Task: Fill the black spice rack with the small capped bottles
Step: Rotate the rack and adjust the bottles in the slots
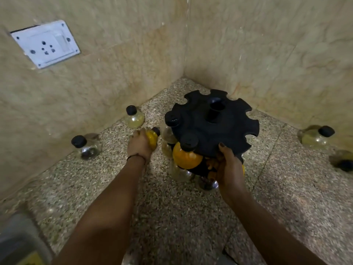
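The black spice rack (225,129), a round notched top on a stand, sits on the speckled counter near the wall corner. Two black-capped bottles hang in its near notches; one holds orange powder (186,155), the other (169,133) is pale. More bottles sit in a lower tier, partly hidden. My left hand (138,144) grips a yellow-filled bottle (151,137) lying tilted just left of the rack. My right hand (228,165) holds the rack's near edge, thumb on top and fingers underneath.
Loose capped bottles stand on the counter: a pale one (133,117) by the left wall, a dark-filled one (86,147) further left, two (317,136) (342,160) at the right wall. A white wall socket (45,44) is upper left. A grey container (21,243) is bottom left.
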